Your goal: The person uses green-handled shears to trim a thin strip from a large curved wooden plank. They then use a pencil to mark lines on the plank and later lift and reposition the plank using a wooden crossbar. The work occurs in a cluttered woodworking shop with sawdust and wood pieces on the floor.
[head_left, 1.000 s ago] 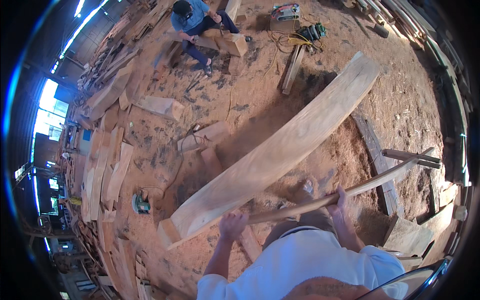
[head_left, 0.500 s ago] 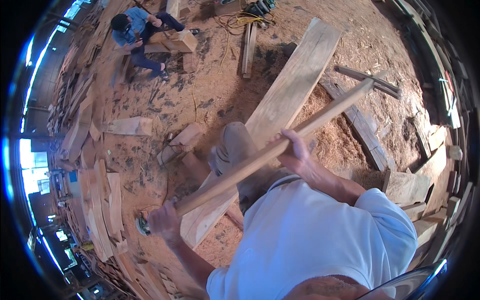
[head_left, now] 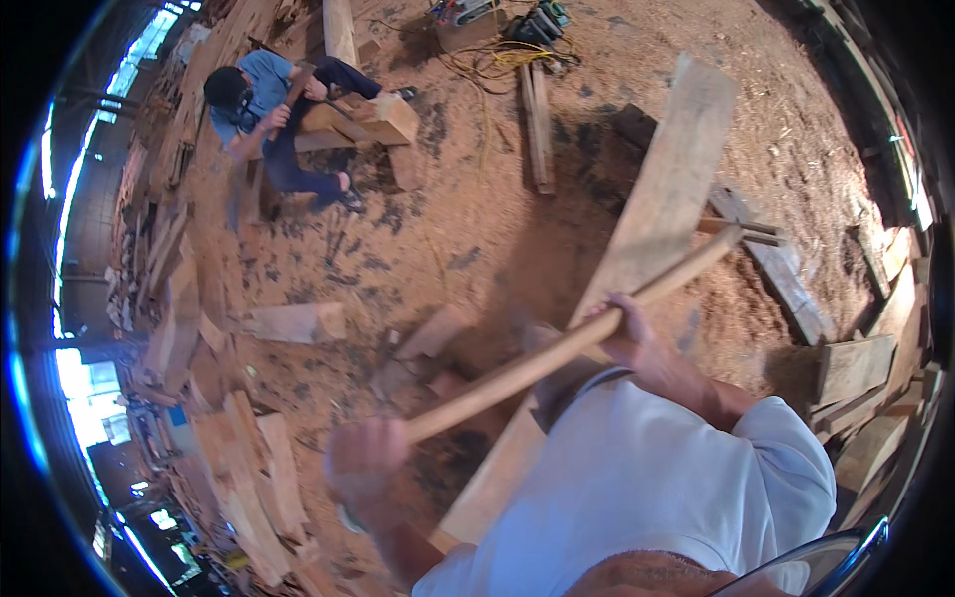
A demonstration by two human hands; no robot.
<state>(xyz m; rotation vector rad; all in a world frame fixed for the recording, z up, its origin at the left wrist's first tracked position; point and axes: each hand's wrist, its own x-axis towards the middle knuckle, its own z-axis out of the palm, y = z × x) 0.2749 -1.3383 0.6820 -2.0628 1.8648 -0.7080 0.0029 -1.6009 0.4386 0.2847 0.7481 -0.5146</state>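
Note:
A long wooden-handled tool [head_left: 527, 373] with a narrow crosswise head slants across my body, its head at the far right. My left hand [head_left: 368, 458], smeared by motion, is closed round the near-left end of the handle. Farther up, my right hand [head_left: 627, 330] wraps round the same handle. A long wide plank [head_left: 671, 169] runs beneath the tool from the far right toward my near left, partly hidden by my body and right hand. The tool's head overlaps the area beside the plank, and whether it touches anything I cannot tell.
A person [head_left: 274, 119] sits on a timber beam [head_left: 393, 119] at the far left, holding a wooden-handled tool. Yellow cord [head_left: 487, 65] and power tools [head_left: 537, 22] lie at the back. Timber offcuts [head_left: 298, 322] and boards [head_left: 239, 478] line the left; wood shavings cover the ground.
The view has shifted, so the surroundings sit lower and farther right. The long-handled tool has swung with both hands still on it, and its head appears lower against the plank's side.

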